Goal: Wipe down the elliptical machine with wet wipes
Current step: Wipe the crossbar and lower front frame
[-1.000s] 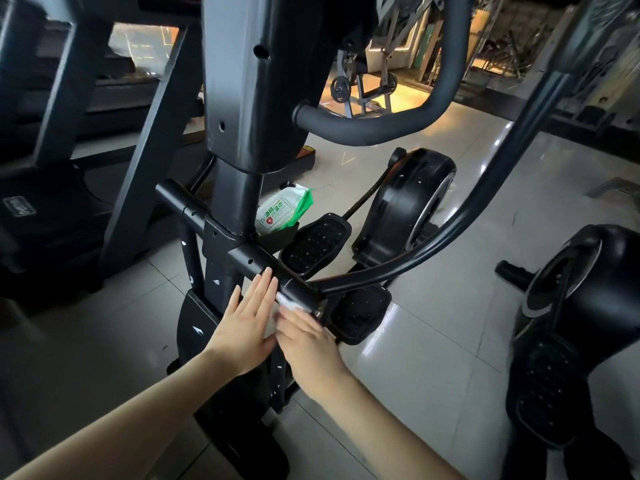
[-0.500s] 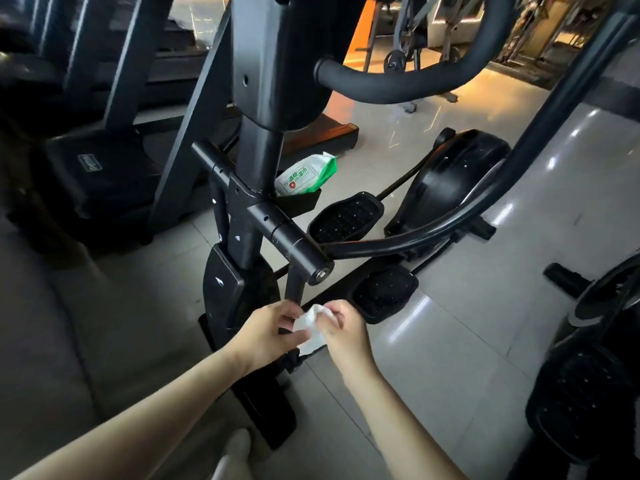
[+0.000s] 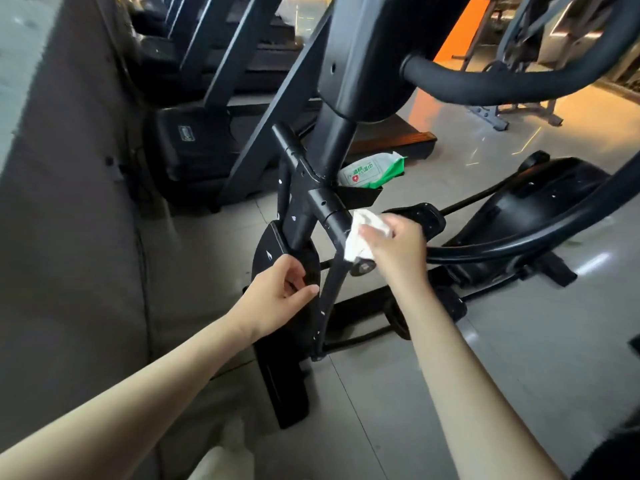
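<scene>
At the centre of the frame the right hand (image 3: 394,249) pinched the wet wipe (image 3: 360,233), limp, light and probably best held bunched, against the rigid crossbar (image 3: 325,206) of the elliptical machine (image 3: 349,64), while the left hand (image 3: 278,301) hung loosely curled, holding nothing.

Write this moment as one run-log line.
phase: wiping | right hand: holds wet wipe against crossbar end | left hand: empty, loosely curled | wipes pack: in holder

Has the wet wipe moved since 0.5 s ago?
Yes. The wet wipe rose from below the crossbar end onto it, in the right hand alone.
</scene>
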